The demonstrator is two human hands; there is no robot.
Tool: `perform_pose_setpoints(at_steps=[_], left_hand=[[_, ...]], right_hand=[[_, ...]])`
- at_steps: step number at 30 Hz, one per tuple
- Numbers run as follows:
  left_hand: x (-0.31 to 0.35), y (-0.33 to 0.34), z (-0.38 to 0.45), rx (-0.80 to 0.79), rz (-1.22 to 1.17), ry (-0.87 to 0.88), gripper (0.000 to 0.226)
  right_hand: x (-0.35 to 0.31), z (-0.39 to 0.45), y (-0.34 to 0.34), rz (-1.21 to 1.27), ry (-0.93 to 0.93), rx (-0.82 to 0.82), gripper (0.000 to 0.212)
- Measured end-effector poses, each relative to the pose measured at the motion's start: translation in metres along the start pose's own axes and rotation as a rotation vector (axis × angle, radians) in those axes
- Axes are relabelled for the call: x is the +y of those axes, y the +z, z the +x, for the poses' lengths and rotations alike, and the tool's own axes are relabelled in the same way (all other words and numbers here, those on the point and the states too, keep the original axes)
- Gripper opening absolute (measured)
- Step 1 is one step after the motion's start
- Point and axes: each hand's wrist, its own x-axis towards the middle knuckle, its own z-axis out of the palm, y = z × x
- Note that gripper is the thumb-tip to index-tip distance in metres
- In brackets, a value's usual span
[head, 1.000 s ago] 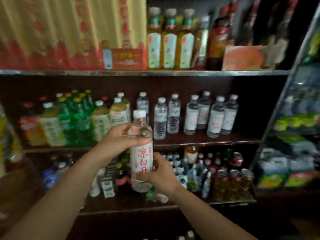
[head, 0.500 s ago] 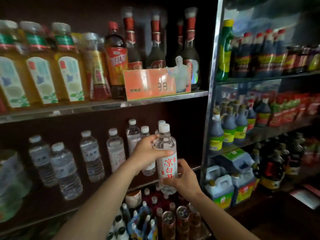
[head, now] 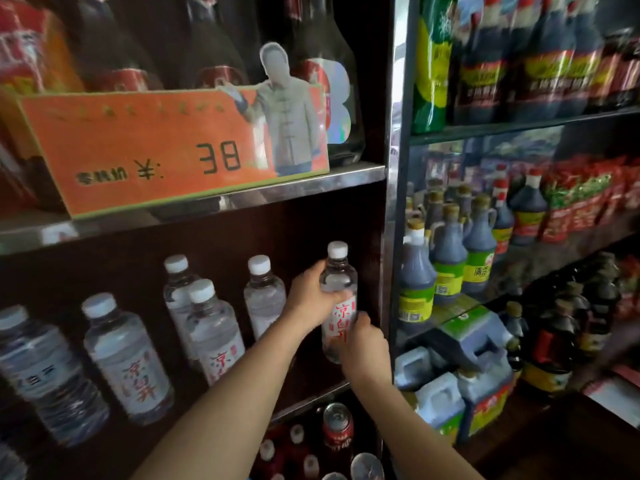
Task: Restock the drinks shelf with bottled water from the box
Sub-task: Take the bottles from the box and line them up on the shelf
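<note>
Fingers (head: 313, 271) of the left hand (head: 308, 297) curl round the shoulder of a water bottle (head: 338, 289), while the right hand (head: 362, 344) grips its lower half, fingers wrapped round the base. Held upright, the bottle sits at the right end of the drinks shelf (head: 311, 400), close to the metal upright (head: 394, 237). Other water bottles (head: 207, 327) stand in rows to the left. An orange price card (head: 156, 150) rests on the shelf above, and dark sauce bottles (head: 446, 254) fill the next rack.
</note>
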Motion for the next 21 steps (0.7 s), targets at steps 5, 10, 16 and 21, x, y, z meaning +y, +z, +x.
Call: perform_pose_setpoints(at_steps=[5, 10, 16, 21], left_hand=[[-0.013, 0.004, 0.031, 0.112, -0.067, -0.078, 0.050], [-0.018, 0.008, 0.050, 0.174, -0.088, -0.096, 0.053], [-0.024, 0.015, 0.069, 0.208, -0.026, -0.139, 0.057], [-0.011, 0.019, 0.063, 0.175, 0.020, -0.265, 0.078]], right_hand=[[-0.007, 0.018, 0.009, -0.168, -0.072, 0.040, 0.050], [-0.012, 0.040, 0.028, -0.196, -0.057, 0.057, 0.027], [-0.019, 0.058, 0.044, -0.154, -0.038, 0.071, 0.029], [-0.021, 0.063, 0.050, -0.168, -0.034, 0.088, 0.029]])
